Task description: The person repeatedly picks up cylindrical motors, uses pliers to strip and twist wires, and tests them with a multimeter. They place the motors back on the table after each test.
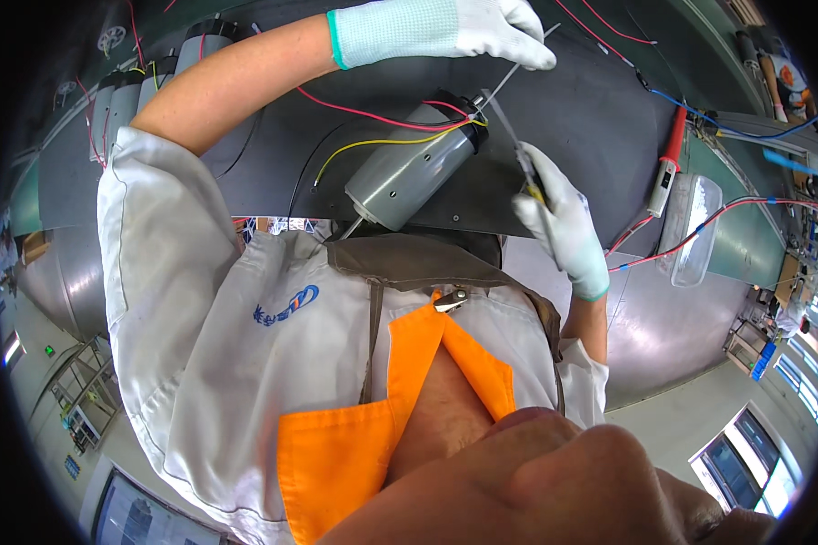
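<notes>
A grey cylindrical motor (407,177) lies tilted on the dark bench, its black end cap pointing away from me. Red, yellow and black wires come out at that end. My left hand (509,34), in a white glove, pinches a thin pale strip (518,66) like a cable tie, which slants down to the motor's far end. My right hand (562,216), also gloved, is closed round a slim grey tool (507,123) with a yellow part near the fingers. Its tip reaches toward the same end; motion blurs it, so its exact kind is unclear.
More grey motors (118,100) with wires stand at the back left. To the right, a red and white pen-shaped tool (668,168) lies beside a clear plastic box (695,227). Red and blue cables (736,207) cross the right side. The bench's near edge runs close to my apron.
</notes>
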Demonstrator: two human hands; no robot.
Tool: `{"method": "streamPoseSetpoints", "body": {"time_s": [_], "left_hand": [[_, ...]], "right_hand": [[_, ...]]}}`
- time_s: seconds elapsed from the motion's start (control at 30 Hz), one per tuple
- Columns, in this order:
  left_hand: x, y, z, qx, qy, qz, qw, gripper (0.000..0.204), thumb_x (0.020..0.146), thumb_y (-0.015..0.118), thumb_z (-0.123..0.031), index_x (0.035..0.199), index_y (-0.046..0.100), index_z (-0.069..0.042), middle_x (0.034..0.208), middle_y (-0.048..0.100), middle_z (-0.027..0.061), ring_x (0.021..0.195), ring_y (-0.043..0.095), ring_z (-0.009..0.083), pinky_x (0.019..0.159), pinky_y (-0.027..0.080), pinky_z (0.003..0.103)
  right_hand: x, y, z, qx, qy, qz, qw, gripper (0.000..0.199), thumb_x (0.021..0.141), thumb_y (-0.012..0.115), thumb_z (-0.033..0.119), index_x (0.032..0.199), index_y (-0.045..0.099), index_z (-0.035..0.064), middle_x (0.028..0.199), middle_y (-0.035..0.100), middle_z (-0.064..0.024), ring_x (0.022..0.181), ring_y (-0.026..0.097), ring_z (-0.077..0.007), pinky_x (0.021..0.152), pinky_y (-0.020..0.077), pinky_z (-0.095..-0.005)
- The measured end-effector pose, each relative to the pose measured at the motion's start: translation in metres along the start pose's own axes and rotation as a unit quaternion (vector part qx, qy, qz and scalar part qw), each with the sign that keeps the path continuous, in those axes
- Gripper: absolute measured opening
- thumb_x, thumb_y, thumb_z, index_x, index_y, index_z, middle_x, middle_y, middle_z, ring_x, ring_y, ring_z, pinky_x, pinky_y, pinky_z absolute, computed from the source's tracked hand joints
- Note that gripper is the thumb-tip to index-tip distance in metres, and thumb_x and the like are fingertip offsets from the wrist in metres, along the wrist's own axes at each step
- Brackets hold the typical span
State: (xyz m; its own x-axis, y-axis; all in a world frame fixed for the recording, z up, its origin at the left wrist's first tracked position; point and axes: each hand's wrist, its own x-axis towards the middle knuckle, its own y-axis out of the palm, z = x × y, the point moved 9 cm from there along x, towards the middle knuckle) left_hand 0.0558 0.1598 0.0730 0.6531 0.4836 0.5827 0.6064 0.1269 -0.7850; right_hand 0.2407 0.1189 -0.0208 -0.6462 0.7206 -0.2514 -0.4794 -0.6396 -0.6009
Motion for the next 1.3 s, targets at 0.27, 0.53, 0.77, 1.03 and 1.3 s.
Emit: {"method": "streamPoseSetpoints", "body": {"time_s": [0.27, 0.53, 0.77, 1.03, 1.3], "left_hand": [[0.0, -0.017, -0.011, -0.002, -0.018, -0.038, 0.999, 0.018, 0.09, 0.066, -0.017, 0.105, 0.075, -0.009, 0.088, 0.069, 0.0123, 0.082, 0.068, 0.031, 0.069, 0.054, 0.041], [-0.134, -0.054, -0.083, -0.289, -0.256, 0.285, 0.877, 0.029, 0.089, 0.077, -0.029, 0.097, 0.072, -0.002, 0.095, 0.069, 0.0147, 0.093, 0.068, 0.0319, 0.08, 0.054, 0.041], [-0.136, 0.016, -0.099, 0.084, -0.296, -0.023, 0.951, 0.076, 0.089, 0.063, -0.059, 0.138, 0.059, -0.001, 0.132, 0.062, 0.0209, 0.12, 0.061, 0.0412, 0.105, 0.048, 0.049], [-0.164, -0.024, 0.06, 0.213, -0.498, -0.308, 0.782, 0.049, 0.095, 0.067, -0.037, 0.132, 0.061, -0.006, 0.11, 0.065, 0.0198, 0.101, 0.065, 0.0415, 0.085, 0.054, 0.047], [-0.23, -0.015, 0.093, -0.401, -0.561, -0.423, 0.588, 0.042, 0.106, 0.058, -0.024, 0.139, 0.055, 0.002, 0.086, 0.057, 0.0028, 0.068, 0.058, 0.013, 0.059, 0.046, 0.028]], "right_hand": [[0.008, 0.003, 0.036, 0.004, 0.027, 0.115, 0.993, 0.06, 0.087, 0.081, 0.037, 0.131, 0.059, 0.0023, 0.076, 0.065, -0.0144, 0.07, 0.067, -0.03, 0.065, 0.0517, -0.0413], [-0.003, -0.032, 0.001, -0.349, -0.04, -0.162, 0.922, 0.048, 0.089, 0.076, 0.022, 0.13, 0.063, 0.0024, 0.094, 0.07, -0.0179, 0.076, 0.069, -0.034, 0.069, 0.0541, -0.0418], [0.034, 0.082, 0.007, 0.351, 0.147, 0.174, 0.908, 0.047, 0.097, 0.071, 0.034, 0.123, 0.065, -0.0043, 0.095, 0.073, -0.0147, 0.075, 0.073, -0.0244, 0.065, 0.0607, -0.0347], [0.205, 0.045, 0.039, 0.372, -0.09, -0.073, 0.921, 0.054, 0.096, 0.067, 0.028, 0.136, 0.058, -0.0065, 0.102, 0.074, -0.0115, 0.087, 0.071, -0.0135, 0.069, 0.0579, -0.032], [0.086, -0.139, -0.071, 0.276, -0.054, -0.384, 0.88, 0.053, 0.1, 0.069, 0.023, 0.14, 0.053, -0.0073, 0.112, 0.072, -0.0205, 0.091, 0.073, -0.0232, 0.08, 0.0613, -0.0334]]}}
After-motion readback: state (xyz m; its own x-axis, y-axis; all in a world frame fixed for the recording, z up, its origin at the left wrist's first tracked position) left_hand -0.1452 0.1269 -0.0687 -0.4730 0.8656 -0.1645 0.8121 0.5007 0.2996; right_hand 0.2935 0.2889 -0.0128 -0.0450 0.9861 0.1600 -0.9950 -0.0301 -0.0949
